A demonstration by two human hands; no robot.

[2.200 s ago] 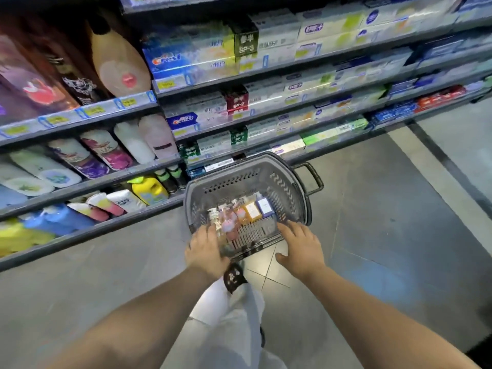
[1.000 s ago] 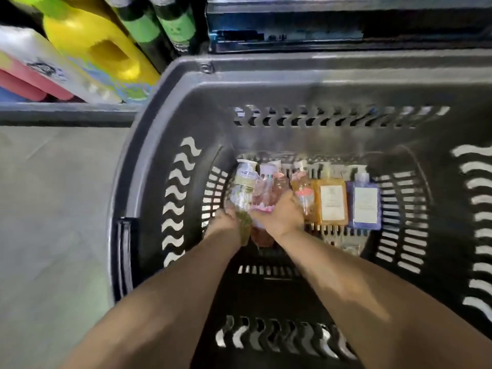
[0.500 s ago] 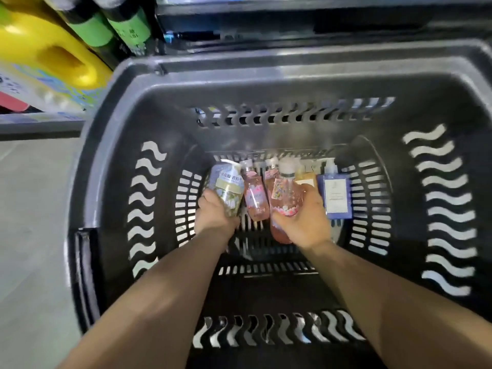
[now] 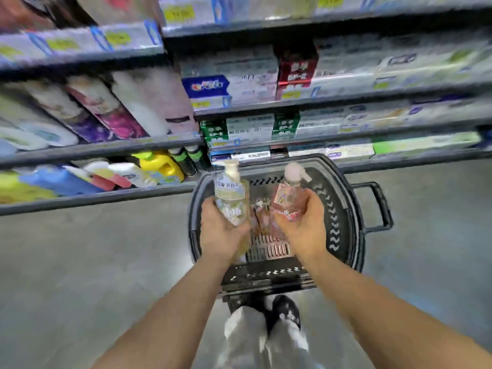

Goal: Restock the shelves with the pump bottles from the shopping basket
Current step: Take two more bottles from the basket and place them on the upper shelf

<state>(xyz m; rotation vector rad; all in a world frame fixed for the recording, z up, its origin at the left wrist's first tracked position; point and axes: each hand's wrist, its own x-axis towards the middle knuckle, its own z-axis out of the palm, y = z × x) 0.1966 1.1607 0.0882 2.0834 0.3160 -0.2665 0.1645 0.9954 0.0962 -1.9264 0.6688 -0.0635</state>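
My left hand (image 4: 221, 230) grips a pale yellow-green pump bottle (image 4: 230, 193) with a white pump, held upright above the dark grey shopping basket (image 4: 343, 209). My right hand (image 4: 303, 225) grips a pink pump bottle (image 4: 288, 198) with a pale round pump head, also upright over the basket. Between my hands, down in the basket, at least one more pink bottle (image 4: 259, 217) lies on the slatted floor. The store shelves (image 4: 292, 102) rise just beyond the basket. The view is blurred by motion.
The basket stands on the grey floor against the lowest shelf, its handle (image 4: 378, 206) sticking out to the right. Shelves hold toothpaste boxes (image 4: 250, 129) at centre and right, refill pouches (image 4: 114, 113) and a yellow detergent jug (image 4: 159, 166) at left. My feet (image 4: 282, 310) stand behind the basket.
Both hands have lifted their bottles up out of the basket bottom. My head has risen and pulled back, so the shelves and floor are in view again.
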